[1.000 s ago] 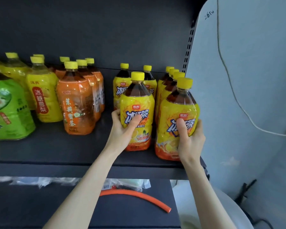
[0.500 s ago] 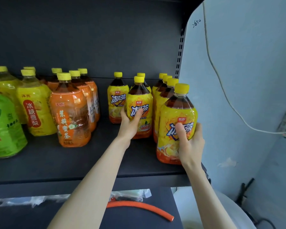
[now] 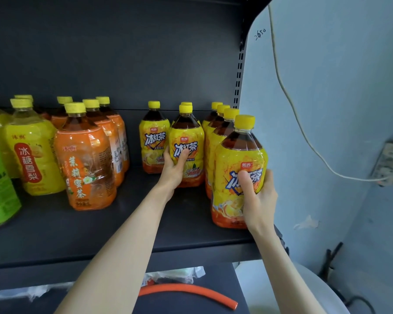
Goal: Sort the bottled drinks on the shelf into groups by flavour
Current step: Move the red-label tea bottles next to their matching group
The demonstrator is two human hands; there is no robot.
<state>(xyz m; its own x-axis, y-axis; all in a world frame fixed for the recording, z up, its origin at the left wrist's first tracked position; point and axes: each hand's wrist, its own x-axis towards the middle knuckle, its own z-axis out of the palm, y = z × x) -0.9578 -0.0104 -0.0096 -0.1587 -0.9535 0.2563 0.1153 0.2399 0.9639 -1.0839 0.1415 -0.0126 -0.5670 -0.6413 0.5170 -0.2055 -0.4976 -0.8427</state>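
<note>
Both hands around bottles.

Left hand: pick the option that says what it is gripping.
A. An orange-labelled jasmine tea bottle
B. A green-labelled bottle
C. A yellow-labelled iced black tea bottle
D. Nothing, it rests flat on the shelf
C. The left hand wraps around the yellow-labelled iced black tea bottle in the middle row, thumb across its label, while the orange-labelled bottles stand apart to the left, untouched.
</note>
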